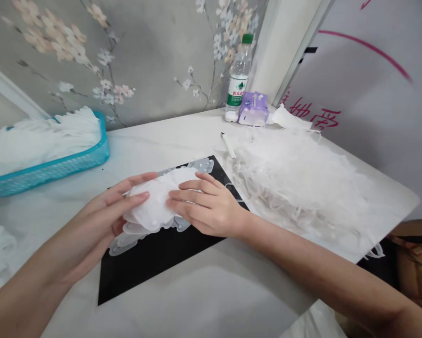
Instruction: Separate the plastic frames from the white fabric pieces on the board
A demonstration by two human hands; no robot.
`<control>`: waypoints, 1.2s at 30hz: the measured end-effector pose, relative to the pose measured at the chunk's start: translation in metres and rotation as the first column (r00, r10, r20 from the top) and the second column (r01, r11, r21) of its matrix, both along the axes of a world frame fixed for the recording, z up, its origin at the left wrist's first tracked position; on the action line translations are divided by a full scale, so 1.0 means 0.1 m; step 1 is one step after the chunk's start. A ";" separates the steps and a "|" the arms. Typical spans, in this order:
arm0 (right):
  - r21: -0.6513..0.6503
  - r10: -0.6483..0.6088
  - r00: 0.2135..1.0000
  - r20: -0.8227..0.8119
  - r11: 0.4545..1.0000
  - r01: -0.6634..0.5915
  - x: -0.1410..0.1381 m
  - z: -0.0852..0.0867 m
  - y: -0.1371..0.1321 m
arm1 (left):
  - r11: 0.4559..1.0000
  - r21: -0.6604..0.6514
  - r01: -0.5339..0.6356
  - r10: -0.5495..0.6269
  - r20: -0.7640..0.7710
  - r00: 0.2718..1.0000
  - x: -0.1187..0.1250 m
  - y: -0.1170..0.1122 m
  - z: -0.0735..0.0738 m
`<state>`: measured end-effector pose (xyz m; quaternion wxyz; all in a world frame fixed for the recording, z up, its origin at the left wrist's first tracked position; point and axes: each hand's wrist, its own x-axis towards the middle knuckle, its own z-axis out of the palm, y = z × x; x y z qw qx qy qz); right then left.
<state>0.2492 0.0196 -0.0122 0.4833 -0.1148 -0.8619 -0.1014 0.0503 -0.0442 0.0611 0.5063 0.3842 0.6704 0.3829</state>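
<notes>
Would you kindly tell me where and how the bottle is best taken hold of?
I would wrap the bottle around its label, coming from the front left. It stands upright, so a sideways grip should suit its round body; the purple pack crowds its lower right, and the flowered wall is behind it.
</notes>
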 end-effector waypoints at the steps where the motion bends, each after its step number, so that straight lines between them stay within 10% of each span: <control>1: 0.000 0.009 1.000 -0.023 1.000 -0.009 -0.01 -0.01 0.00 | 0.999 -0.013 -0.037 0.037 0.041 0.998 0.00 0.02 -0.01; 10: -0.075 0.136 0.988 -0.072 0.987 -0.141 -0.08 0.01 -0.15 | 0.989 -0.028 -0.147 0.150 0.123 0.981 -0.04 0.13 -0.04; 16: -0.349 -0.002 0.989 -0.146 0.936 -0.050 -0.10 0.01 -0.27 | 0.999 -0.038 0.031 -0.029 0.046 0.999 -0.02 0.05 -0.04; 22: -0.683 -0.227 0.971 -0.082 0.722 0.111 -0.06 0.05 -0.21 | 0.983 -0.037 0.178 -0.179 -0.029 0.983 0.06 -0.01 -0.01; 27: -0.726 -0.324 0.887 0.331 0.513 0.458 -0.03 0.02 -0.02 | 0.988 -0.073 0.133 -0.133 0.010 0.991 0.03 -0.02 0.04; 36: -0.669 -0.279 0.861 0.427 0.543 0.507 -0.05 -0.05 0.01 | 0.990 -0.101 0.097 -0.090 0.076 0.993 0.04 -0.02 0.09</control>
